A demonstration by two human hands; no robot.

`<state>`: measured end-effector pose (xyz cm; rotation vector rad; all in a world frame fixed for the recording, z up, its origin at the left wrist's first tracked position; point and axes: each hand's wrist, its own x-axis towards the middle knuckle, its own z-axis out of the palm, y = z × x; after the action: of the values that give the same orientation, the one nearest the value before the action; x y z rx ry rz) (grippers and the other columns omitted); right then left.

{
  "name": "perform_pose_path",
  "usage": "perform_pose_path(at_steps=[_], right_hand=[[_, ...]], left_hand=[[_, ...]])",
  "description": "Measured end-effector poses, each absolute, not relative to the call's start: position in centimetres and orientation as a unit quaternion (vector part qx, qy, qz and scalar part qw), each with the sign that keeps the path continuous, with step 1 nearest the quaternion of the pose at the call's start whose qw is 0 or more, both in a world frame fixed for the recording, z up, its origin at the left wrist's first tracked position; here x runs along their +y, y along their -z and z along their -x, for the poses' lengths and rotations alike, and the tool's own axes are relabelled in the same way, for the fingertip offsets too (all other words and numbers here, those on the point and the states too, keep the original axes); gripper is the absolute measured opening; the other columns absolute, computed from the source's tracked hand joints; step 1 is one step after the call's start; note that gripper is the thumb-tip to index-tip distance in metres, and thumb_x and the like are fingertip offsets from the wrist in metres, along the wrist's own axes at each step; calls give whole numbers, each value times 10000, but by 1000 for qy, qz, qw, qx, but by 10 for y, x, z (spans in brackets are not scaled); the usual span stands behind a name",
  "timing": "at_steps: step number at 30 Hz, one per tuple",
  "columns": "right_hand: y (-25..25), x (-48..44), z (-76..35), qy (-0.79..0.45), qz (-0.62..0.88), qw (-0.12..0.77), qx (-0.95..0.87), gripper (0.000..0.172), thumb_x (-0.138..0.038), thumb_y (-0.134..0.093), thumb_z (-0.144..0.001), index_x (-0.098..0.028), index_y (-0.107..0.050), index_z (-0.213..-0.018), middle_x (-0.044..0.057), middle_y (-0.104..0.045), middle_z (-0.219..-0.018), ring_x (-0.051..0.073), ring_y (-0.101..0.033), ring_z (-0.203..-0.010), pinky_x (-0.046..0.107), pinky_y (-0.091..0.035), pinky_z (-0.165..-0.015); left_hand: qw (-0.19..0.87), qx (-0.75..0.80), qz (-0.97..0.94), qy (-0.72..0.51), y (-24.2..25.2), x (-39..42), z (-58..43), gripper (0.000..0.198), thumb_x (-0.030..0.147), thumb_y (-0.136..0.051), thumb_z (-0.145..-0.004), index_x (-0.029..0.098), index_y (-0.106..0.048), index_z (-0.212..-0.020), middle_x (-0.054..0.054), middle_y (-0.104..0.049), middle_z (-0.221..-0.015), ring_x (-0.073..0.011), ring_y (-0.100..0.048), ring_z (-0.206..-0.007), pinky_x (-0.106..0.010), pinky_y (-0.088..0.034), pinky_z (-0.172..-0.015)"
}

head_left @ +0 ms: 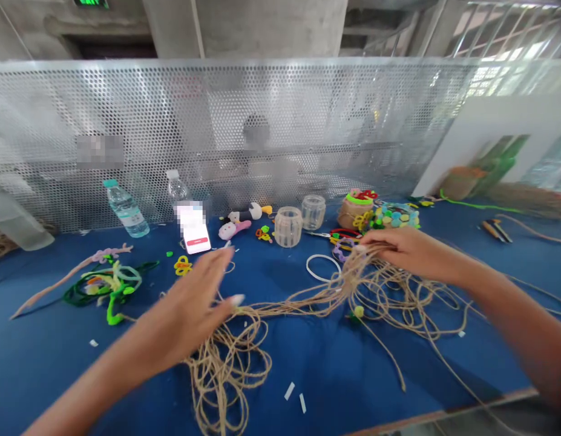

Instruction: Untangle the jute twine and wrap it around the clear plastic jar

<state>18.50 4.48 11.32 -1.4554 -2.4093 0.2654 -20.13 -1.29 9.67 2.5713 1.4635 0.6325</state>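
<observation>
The left hand [184,312] is nearest, fingers extended and thumb apart, to the left of the white ring [323,255], over loose twine [226,375]; whether it touches a strand I cannot tell. The right hand [407,248], right of the ring, pinches a gathered bunch of that twine, and strands run leftward in front of the ring. The step looks like sorting strands; the next move seems to call for a firm hold on the bunch without snagging loops. Behind the ring, slightly left, stand two clear jars [288,227].

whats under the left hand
Loose coils of twine show past the edge of the left hand, lying on the blue table. The hand covers whatever is directly beneath it, so how far the coils run there can't be seen.
</observation>
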Motion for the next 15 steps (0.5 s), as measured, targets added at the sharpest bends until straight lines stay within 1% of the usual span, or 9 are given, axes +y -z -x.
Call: perform_pose_path(at_steps=[1,3,4,5,7,9,11,14,15], right_hand=[[-116,41,-170,-77,496,163,-849,195,-242,-443,-780,-207,-623,-845,42,-671,-807,179,-612,-710,306,-430,-642],[-121,32,-142,-40,481,168,-860,182,-190,-463,-745,-214,-611,-849,24,-672,-819,175,-612,-721,289,-420,-640],[-123,29,-131,-14,481,164,-861,178,-177,-468,-741,-213,-607,-847,21,-669,-803,174,-608,-710,283,-408,-625],[-125,26,-123,18,489,161,-857,163,-185,-470,-753,-209,-603,-844,24,-661,-766,176,-600,-683,281,-389,-600],[-126,25,-118,64,508,161,-844,161,-252,-459,-812,-201,-597,-876,30,-637,-693,175,-577,-625,280,-353,-557],[-123,31,-131,44,504,158,-848,234,-361,-438,-855,-201,-594,-926,28,-625,-674,160,-552,-577,276,-343,-537],[-117,41,-161,-16,490,151,-858,296,-428,-422,-859,-205,-605,-923,29,-632,-700,149,-546,-571,272,-360,-539],[-106,58,-222,-26,534,182,-825,332,-435,-389,-837,-209,-629,-795,47,-644,-703,168,-569,-600,294,-396,-566],[-103,62,-242,-15,552,196,-810,329,-430,-388,-817,-210,-623,-746,58,-648,-702,182,-579,-611,306,-404,-575]], left_hand=[[80,449,-863,-219,-98,-10,171,694,426,-476,-833,183,-187,-1415,-135,-281,-1449,-278,-316,-1308,-456,-327,-1041],[150,380,-880,-244,-99,6,114,788,465,-542,-785,109,-196,-1397,-187,-266,-1443,-296,-293,-1316,-446,-340,-1035],[198,352,-878,-256,-99,16,91,726,435,-566,-768,92,-292,-1347,-198,-342,-1399,-298,-345,-1286,-443,-358,-1020],[254,325,-871,-267,-99,27,73,542,379,-549,-784,99,-433,-1233,-181,-492,-1278,-277,-465,-1191,-420,-400,-981],[336,293,-854,-267,-102,49,57,205,284,-448,-834,134,-576,-892,-94,-662,-862,-198,-634,-831,-337,-508,-785],[363,293,-840,-277,-108,63,67,250,249,-355,-865,168,-520,-696,-8,-562,-561,-120,-554,-505,-238,-478,-524],[362,322,-813,-324,-116,67,98,244,263,-348,-865,181,-472,-672,30,-459,-492,-82,-428,-390,-184,-351,-384],[359,431,-704,-436,-127,63,172,185,284,-450,-811,169,-482,-669,50,-393,-476,-56,-356,-377,-152,-264,-369],[344,480,-665,-458,-128,61,200,141,270,-487,-787,159,-507,-704,48,-420,-505,-53,-387,-412,-142,-292,-403]])
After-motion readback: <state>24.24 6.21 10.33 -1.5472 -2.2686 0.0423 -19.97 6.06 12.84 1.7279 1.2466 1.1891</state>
